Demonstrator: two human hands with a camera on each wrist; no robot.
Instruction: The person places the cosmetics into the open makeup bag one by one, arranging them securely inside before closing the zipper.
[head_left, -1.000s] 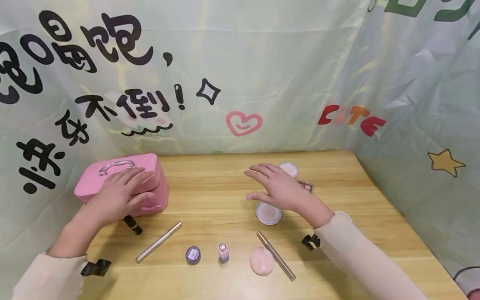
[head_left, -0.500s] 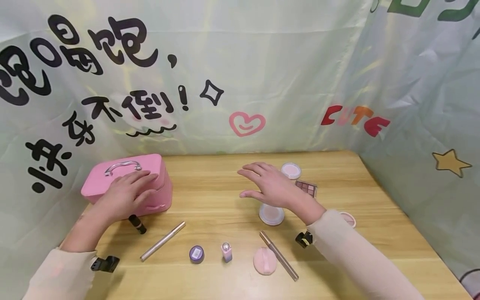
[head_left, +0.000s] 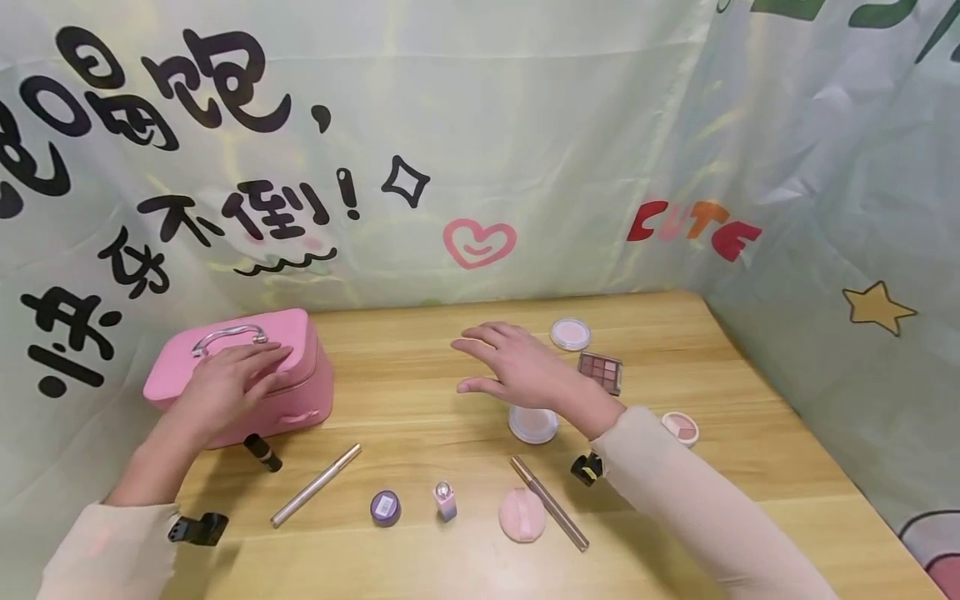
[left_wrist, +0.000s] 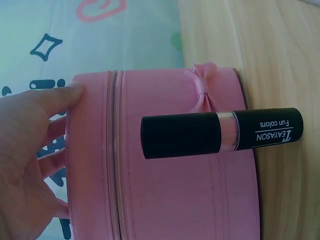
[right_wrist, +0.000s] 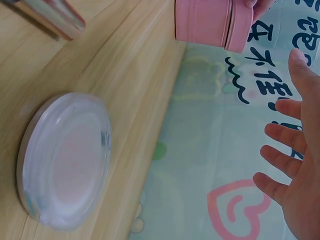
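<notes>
A pink zippered case (head_left: 303, 392) with a silver handle (head_left: 228, 333) stands at the table's left. My left hand (head_left: 225, 383) rests on its lid; in the left wrist view the thumb (left_wrist: 67, 97) touches the lid's front edge, and the zipper (left_wrist: 116, 155) is closed. A black lipstick-like tube (left_wrist: 182, 135) stands before the case. My right hand (head_left: 521, 367) hovers over the table, fingers spread and holding nothing. Under its wrist lies a round white compact (head_left: 533, 425), with another round compact (head_left: 570, 334) and an eyeshadow palette (head_left: 600, 372) behind.
Along the front lie a silver pen-like tube (head_left: 315, 486), a purple jar (head_left: 386, 508), a small pink bottle (head_left: 445, 502), a pink powder puff (head_left: 522, 515) and a brown-silver pen-like tube (head_left: 555, 508). A small round palette (head_left: 681, 428) lies right. Printed cloth (head_left: 570, 167) hangs behind the table.
My right hand has drifted left, uncovering the eyeshadow palette and the small round palette. My left hand has shifted slightly forward off the handle, staying on the case. The head view has swung a little.
</notes>
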